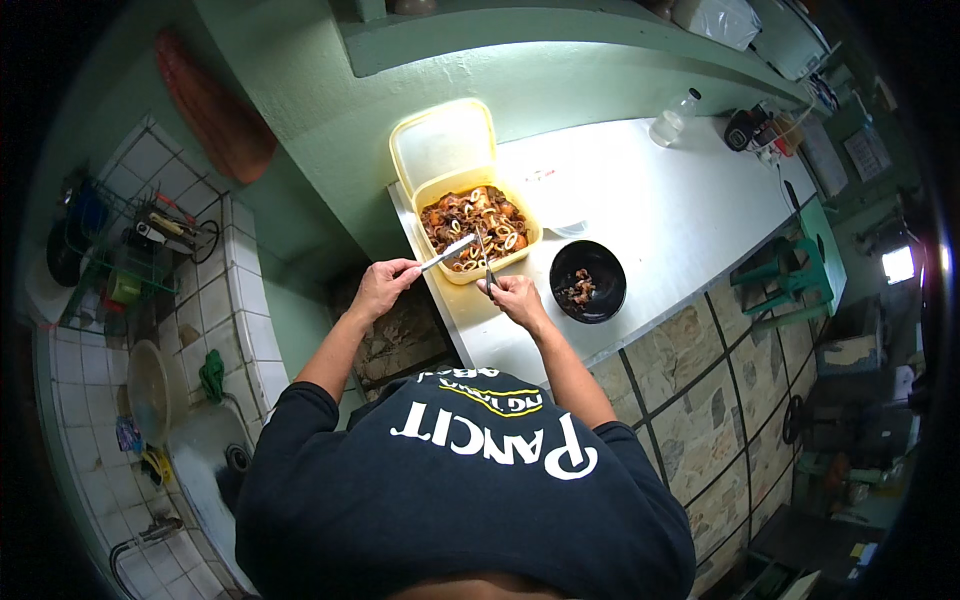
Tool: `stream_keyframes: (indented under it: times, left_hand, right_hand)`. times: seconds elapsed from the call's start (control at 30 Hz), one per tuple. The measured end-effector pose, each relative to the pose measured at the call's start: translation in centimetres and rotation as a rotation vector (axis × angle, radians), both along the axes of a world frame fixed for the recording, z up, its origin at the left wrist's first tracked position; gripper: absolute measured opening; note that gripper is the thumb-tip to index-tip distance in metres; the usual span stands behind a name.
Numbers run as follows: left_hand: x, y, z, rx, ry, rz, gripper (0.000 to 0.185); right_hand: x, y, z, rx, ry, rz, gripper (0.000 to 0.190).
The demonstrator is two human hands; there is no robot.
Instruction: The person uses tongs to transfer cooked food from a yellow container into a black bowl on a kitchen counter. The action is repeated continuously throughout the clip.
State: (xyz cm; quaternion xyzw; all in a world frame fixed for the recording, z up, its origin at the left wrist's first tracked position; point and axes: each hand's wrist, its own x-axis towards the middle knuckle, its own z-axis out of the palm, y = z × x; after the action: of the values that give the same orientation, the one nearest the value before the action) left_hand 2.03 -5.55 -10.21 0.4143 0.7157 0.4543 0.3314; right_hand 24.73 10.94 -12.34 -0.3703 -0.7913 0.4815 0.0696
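A yellowish plastic container [537,238] stands near the left end of the white table, full of squid rings and dark pieces of food [480,217]. Its lid [444,142] leans up behind it. My left hand [386,289] holds a light-coloured utensil, probably tongs [442,255], which reaches over the food. In my right hand [514,300] is a pair of scissors [487,274], blades pointing into the container close to the utensil's tip. To the right of my right hand sits a black bowl [611,294] with some small chopped pieces in it.
Behind the black bowl lies a clear plastic lid or dish [571,228]. Farther right on the table [675,202] are a bottle of clear liquid [670,126] and a black device [741,131]. A tiled sink [206,442] and dish rack [112,262] are at left; a green plastic stool [795,277] is at right.
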Motion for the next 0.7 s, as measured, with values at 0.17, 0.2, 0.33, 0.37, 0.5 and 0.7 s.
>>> stream_keyframes:
  times: [0.17, 0.2, 0.33, 0.37, 0.5, 0.7]
  left_hand:
    - [-0.2, 0.2, 0.0, -0.012, -0.012, -0.018, 0.026]
    - [-0.3, 0.1, 0.0, -0.027, 0.037, -0.031, 0.027]
    - [-0.7, 0.7, -0.3, 0.045, 0.162, -0.135, 0.025]
    - [-0.6, 0.9, -0.3, 0.057, 0.174, -0.109, 0.024]
    - [-0.1, 1.4, 0.4, 0.025, 0.043, -0.03, 0.021]
    - [-0.5, 2.4, 1.0, -0.015, 0.126, -0.058, 0.024]
  right_hand:
    - [0.6, 0.5, -1.1, -0.036, 0.016, -0.018, 0.059]
    - [0.7, 0.6, -1.5, -0.099, 0.049, -0.032, 0.057]
    - [0.1, 1.5, -3.6, -0.144, 0.112, -0.1, 0.049]
    - [0.2, 1.4, -4.0, -0.154, 0.245, -0.147, 0.049]
    - [0.6, 2.3, -3.0, -0.187, 0.201, -0.109, 0.052]
    - [1.7, 1.4, 1.2, -0.29, 0.097, -0.178, 0.06]
